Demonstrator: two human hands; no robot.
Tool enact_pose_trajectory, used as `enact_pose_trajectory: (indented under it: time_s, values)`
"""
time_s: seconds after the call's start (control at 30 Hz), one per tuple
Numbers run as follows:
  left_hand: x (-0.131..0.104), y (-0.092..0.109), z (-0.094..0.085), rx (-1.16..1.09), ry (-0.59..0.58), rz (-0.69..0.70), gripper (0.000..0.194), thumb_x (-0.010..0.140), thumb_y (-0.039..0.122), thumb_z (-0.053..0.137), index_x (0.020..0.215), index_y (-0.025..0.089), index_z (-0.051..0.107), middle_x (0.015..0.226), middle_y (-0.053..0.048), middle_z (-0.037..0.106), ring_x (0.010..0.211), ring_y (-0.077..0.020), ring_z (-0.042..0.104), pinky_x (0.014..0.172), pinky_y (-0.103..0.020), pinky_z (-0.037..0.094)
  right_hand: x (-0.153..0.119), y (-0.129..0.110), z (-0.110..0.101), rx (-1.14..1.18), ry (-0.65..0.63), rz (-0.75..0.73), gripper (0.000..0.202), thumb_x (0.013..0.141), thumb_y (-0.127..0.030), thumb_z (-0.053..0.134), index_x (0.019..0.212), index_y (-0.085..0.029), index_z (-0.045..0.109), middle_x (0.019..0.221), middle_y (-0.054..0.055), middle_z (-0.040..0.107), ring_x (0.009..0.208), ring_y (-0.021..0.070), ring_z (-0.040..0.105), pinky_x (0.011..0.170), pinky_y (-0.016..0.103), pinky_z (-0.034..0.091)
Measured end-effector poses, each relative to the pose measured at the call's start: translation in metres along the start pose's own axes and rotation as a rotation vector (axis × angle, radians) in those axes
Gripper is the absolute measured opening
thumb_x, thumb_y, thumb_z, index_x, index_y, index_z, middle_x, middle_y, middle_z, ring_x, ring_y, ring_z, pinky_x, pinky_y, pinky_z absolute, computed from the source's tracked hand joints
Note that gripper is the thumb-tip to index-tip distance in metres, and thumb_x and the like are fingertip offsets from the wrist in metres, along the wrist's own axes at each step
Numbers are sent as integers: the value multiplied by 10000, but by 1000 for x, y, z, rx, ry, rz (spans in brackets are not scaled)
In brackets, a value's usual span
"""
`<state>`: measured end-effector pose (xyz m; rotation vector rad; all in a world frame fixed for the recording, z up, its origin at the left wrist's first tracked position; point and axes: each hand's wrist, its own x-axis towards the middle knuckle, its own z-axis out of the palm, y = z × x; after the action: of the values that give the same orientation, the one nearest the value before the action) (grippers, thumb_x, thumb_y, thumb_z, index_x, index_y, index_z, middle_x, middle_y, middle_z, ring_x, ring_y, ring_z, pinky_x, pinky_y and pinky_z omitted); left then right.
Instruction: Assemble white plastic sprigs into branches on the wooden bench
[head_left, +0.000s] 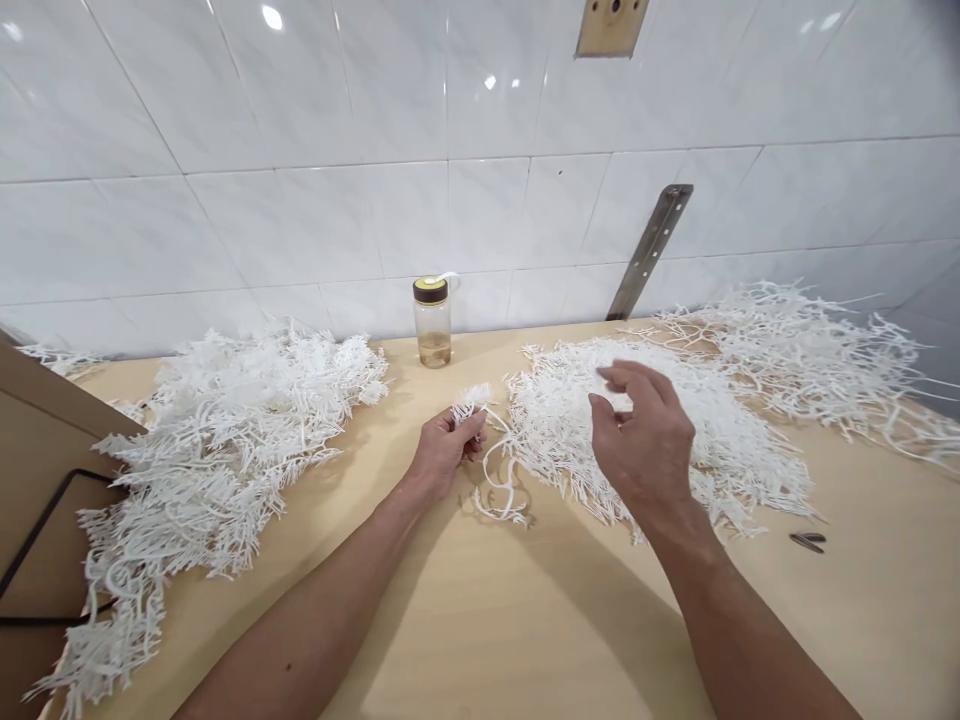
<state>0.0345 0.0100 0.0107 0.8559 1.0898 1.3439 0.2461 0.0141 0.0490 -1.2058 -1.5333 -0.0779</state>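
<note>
My left hand point(448, 447) pinches a small bunch of white branching strands point(471, 401) above the middle of the table. Curly white strands point(504, 480) hang from it to the right, beside the middle pile. My right hand point(643, 420) is over the middle pile of white pieces point(562, 430), its fingers curved and the thumb apart from them, with nothing visible between. A larger heap of white branching pieces point(225, 440) spreads on the left. At the back right lies a looser pile of longer white strands point(810, 350).
A clear bottle point(433, 325) with a dark and yellow lid stands near the tiled wall. A metal strip point(651, 252) leans on the wall. Small dark slivers point(808, 541) lie at the right. A brown box point(52, 450) with a black wire frame is at the far left.
</note>
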Motion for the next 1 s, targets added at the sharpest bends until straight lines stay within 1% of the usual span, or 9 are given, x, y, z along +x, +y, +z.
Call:
enact_pose_trajectory:
  time_s: [0.07, 0.1, 0.23, 0.33, 0.47, 0.63, 0.73, 0.83, 1.0]
  values:
    - [2, 0, -2, -14, 0, 5, 416, 611, 473, 859, 690, 143, 618, 580, 15, 587, 471, -72, 485, 461, -208, 365, 6, 8, -5, -21, 59, -14, 270, 847, -241, 617, 1106, -165, 637, 1263, 157, 586, 942, 221, 640, 623, 345, 605]
    - [3, 0, -2, -30, 0, 1, 405, 622, 464, 855, 693, 143, 618, 579, 20, 579, 468, -66, 480, 456, -201, 357, 8, 10, -6, -10, 82, -3, 283, 847, -236, 616, 1121, -165, 626, 1240, 153, 596, 924, 214, 641, 618, 345, 605]
    - [8, 2, -5, -136, 28, -41, 398, 592, 386, 880, 830, 135, 683, 567, 41, 543, 485, -64, 482, 434, -177, 333, 3, 7, 0, 107, 107, 34, 198, 892, -201, 551, 1075, -164, 619, 953, 85, 666, 773, 175, 634, 577, 303, 577]
    - [10, 6, -5, -214, 25, -54, 383, 553, 274, 893, 839, 125, 685, 569, 57, 505, 495, -63, 481, 423, -170, 338, -14, -6, 13, 237, -9, -2, 144, 915, -177, 516, 1012, -177, 621, 922, 75, 679, 772, 165, 638, 576, 271, 551]
    - [8, 13, -4, -279, -17, -72, 286, 584, 177, 854, 775, 125, 648, 609, 49, 518, 510, -62, 488, 428, -169, 372, -37, -23, 30, 313, -255, -49, 137, 908, -143, 497, 984, -183, 604, 900, 66, 666, 760, 159, 630, 637, 271, 524]
    - [8, 17, -6, -300, -45, -113, 190, 660, 157, 791, 746, 120, 625, 692, -3, 585, 561, -90, 534, 458, -196, 439, -42, -23, 34, 220, -336, 36, 169, 877, -108, 503, 1012, -165, 587, 969, 86, 663, 737, 166, 611, 694, 301, 499]
    - [10, 15, -9, -301, -57, -117, 193, 665, 152, 792, 735, 118, 616, 704, -2, 586, 512, -71, 491, 413, -185, 409, -41, -22, 34, 174, -386, 78, 169, 880, -110, 502, 1017, -159, 590, 976, 91, 663, 750, 180, 609, 729, 324, 487]
    - [14, 12, -11, -297, -70, -123, 208, 662, 138, 802, 742, 126, 611, 696, 11, 577, 475, -50, 444, 384, -165, 377, -44, -25, 35, 139, -488, 101, 180, 889, -120, 510, 1045, -163, 589, 1006, 93, 662, 794, 195, 617, 742, 330, 469]
    - [18, 12, -14, -286, -70, -110, 215, 654, 134, 814, 778, 118, 640, 676, 5, 581, 475, -49, 446, 393, -152, 390, -54, -31, 40, 130, -636, 78, 139, 913, -115, 485, 946, -189, 599, 891, 52, 662, 793, 184, 608, 702, 295, 417]
